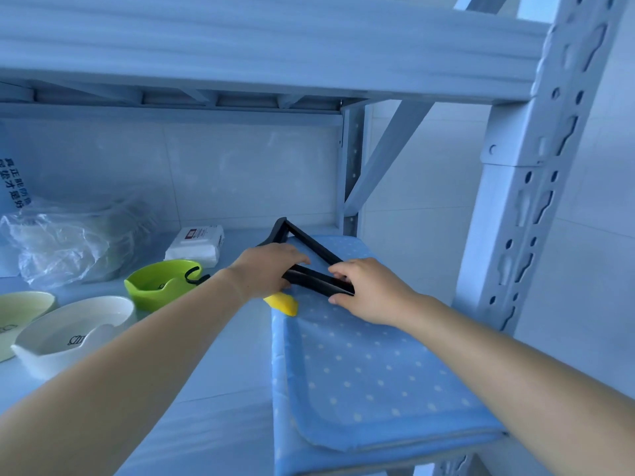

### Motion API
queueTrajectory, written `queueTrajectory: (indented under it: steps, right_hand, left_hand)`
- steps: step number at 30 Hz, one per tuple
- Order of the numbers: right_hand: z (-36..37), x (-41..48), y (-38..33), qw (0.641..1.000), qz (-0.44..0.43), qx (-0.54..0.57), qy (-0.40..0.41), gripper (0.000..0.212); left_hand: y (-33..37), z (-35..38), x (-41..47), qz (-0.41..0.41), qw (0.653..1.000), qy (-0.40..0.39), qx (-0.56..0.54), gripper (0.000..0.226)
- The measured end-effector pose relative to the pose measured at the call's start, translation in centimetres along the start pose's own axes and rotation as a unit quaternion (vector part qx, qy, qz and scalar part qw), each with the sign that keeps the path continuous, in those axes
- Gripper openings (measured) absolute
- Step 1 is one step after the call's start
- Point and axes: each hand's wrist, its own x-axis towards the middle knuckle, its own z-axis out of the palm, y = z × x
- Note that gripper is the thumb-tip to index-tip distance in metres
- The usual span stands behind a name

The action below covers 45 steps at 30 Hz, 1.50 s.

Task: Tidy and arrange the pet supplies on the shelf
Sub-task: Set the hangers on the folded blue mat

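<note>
One wide-angle head-worn camera looked forward and down into the shelf (pixel 223 389) bay from close range. Both forearms (pixel 154 355) ran up from the lower corners to the left hand (pixel 271 269) and right hand (pixel 371 292) at mid-frame. The upper board (pixel 240 46) crossed above them, and the upright post (pixel 508 235) stood to their right.

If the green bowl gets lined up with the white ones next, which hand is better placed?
Left, probably. The left hand is next to the green bowl; the right hand is farther off over the dotted mat and would cross the left arm. Both grip the black frame.
</note>
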Motion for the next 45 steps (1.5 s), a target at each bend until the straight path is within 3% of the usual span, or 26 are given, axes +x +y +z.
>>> queueTrajectory:
  steps: [5,10,16,23,29,33,45]
  right_hand:
    - [-0.4,-1.7,-0.5,0.999,0.019,-0.029,-0.027,0.018]
    - [-0.7,-2.5,-1.3,1.0,-0.002,-0.002,-0.022,0.01]
    - [-0.3,-3.4,-1.2,0.996,-0.015,0.077,0.044,0.025]
    - [-0.9,-5.1,2.1,0.993,0.004,0.079,0.088,0.036]
    - [-1.6,-6.9,2.4,0.99,0.001,0.097,0.105,0.032]
    - [-1.6,-8.3,1.3,0.986,-0.019,0.124,0.11,0.03]
    - [0.5,-10.2,-5.3,0.981,-0.088,0.157,0.073,0.03]
  left_hand:
    - [3.2,-0.2,-1.3,0.022,0.998,0.003,-0.056,0.044]
    - [5.2,0.6,-1.6,0.02,1.0,-0.019,0.008,0.034]
    - [3.8,-0.2,-1.1,0.027,0.998,-0.034,0.051,0.033]
    - [2.6,0.0,-0.9,0.034,0.997,-0.021,0.066,0.04]
    - [4.1,-0.7,-3.7,-0.015,0.999,0.018,-0.024,0.063]
    - [5.7,0.1,-7.1,-0.037,0.993,0.071,-0.087,0.048]
    - [6.5,0.8,-17.1,-0.146,0.973,0.108,-0.14,0.028]
